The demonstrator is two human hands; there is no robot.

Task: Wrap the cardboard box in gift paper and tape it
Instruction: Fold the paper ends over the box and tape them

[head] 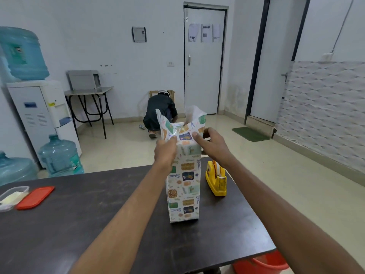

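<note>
Dark surface point(79, 224) bearing the cardboard box point(183, 186), which stands upright near its far edge with its sides already sheathed in gift paper point(165, 123) whose loose end flaps stand open above the box top. The left hand point(166, 149) pinches the flap at the box's upper left, while the right hand point(213, 144) clasps the upper right corner, thumb pressing the near flap down. The step appears to be closing the top end; next, the flaps probably need creasing flat and holding one-handed while tape is drawn from the yellow tape dispenser point(216, 178) just right of the box.
</note>
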